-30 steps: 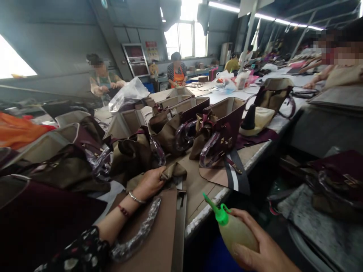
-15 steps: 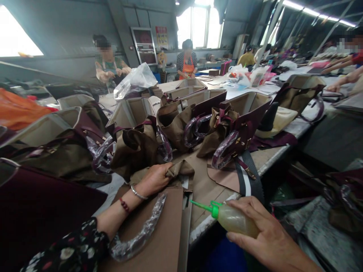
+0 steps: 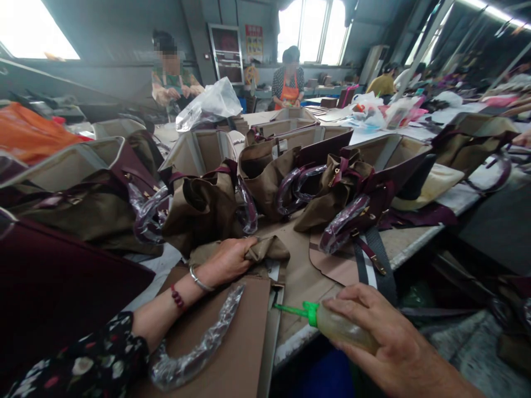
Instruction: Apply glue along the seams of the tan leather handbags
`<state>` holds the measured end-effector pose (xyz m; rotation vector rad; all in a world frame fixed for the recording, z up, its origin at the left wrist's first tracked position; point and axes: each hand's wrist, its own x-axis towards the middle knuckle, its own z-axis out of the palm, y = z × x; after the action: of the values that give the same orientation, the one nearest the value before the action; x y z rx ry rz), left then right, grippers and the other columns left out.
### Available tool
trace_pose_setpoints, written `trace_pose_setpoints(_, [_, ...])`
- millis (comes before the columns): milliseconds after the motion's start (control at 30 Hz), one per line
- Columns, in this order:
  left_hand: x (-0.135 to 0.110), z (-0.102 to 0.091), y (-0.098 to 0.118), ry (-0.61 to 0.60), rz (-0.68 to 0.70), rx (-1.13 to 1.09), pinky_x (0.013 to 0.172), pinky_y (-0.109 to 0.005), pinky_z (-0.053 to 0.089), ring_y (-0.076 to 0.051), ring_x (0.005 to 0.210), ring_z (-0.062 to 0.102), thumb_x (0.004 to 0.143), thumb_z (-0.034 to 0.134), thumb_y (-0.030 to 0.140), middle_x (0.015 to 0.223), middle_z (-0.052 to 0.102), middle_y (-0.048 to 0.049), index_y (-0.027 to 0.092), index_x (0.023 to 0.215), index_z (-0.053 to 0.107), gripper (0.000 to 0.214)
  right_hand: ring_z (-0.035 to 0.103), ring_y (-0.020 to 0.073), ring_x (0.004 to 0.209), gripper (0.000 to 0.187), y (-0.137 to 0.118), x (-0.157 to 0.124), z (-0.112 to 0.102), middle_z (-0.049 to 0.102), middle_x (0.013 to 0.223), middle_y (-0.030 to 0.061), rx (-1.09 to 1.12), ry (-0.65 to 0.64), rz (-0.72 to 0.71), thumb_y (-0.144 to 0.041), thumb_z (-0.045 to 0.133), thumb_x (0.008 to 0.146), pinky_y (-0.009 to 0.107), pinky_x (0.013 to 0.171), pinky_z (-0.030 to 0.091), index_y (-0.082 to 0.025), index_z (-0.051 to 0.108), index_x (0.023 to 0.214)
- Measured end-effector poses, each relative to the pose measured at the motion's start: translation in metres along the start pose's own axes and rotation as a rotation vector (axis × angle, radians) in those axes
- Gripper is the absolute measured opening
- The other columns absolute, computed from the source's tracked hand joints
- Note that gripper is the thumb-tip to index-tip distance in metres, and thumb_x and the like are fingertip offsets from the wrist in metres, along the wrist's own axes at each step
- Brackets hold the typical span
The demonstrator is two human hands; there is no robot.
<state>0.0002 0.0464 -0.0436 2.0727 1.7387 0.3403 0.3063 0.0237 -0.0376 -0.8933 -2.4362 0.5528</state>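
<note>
"Bottle (image 3: 346, 330) where?"
"Right hand (image 3: 384, 334), fingers wrapped round its body. Green nozzle (image 3: 311, 313) points left, tip close by the brown panel's (image 3: 251, 331) edge; contact, can't tell."
"Left hand (image 3: 232, 258)?"
"Gripping olive fabric (image 3: 269, 249). Plastic-wrapped handle (image 3: 222, 326) lies on the panel. Bags (image 3: 211, 210) crowd the counter (image 3: 400, 240) beyond."

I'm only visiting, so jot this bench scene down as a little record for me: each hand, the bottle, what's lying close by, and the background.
Left hand: gripping folded olive-brown cloth
Right hand: holding a squeeze bottle
Green nozzle: pointing left, tip near the brown panel's right edge
On panel: plastic-wrapped handle
Beyond hands: several bags, tops open
Background: person in orange apron
</note>
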Motion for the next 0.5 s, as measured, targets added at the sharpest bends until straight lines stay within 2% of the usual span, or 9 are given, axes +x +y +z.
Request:
trace_pose_setpoints(167, [-0.002, 0.003, -0.003, -0.001, -0.005, -0.010, 0.060, -0.023, 0.032, -0.013, 0.062, 0.051, 0.078, 0.047, 0.015, 0.069, 0.057, 0.0018, 0.020, 0.073, 0.049, 0.008, 0.057, 0.0180, 0.093, 0.028, 0.002, 0.009, 0.000, 0.057, 0.098, 0.0057, -0.042, 0.057, -0.050, -0.016, 0.058, 0.084, 0.030, 0.081, 0.052, -0.025, 0.060, 0.110])
trace_pose_setpoints(333, [-0.001, 0.000, -0.002, -0.002, -0.018, -0.033, 0.059, -0.024, 0.031, -0.014, 0.062, 0.051, 0.078, 0.047, 0.014, 0.067, 0.055, 0.0012, 0.020, 0.070, 0.048, 0.010, 0.056, 0.0172, 0.092, 0.037, -0.001, 0.008, -0.002, 0.057, 0.098, 0.0045, -0.027, -0.102, -0.059, -0.010, 0.056, 0.083, 0.028, 0.081, 0.052, -0.027, 0.055, 0.115])
trace_pose_setpoints(500, [0.004, -0.002, -0.007, -0.024, -0.017, -0.080, 0.061, -0.023, 0.034, -0.015, 0.065, 0.054, 0.080, 0.046, 0.018, 0.071, 0.059, 0.0000, 0.020, 0.074, 0.052, 0.009, 0.055, 0.0191, 0.092, 0.034, 0.012, 0.016, -0.001, 0.057, 0.096, 0.0063, -0.061, 0.049, -0.085, -0.009, 0.053, 0.083, 0.032, 0.081, 0.051, -0.025, 0.058, 0.113])
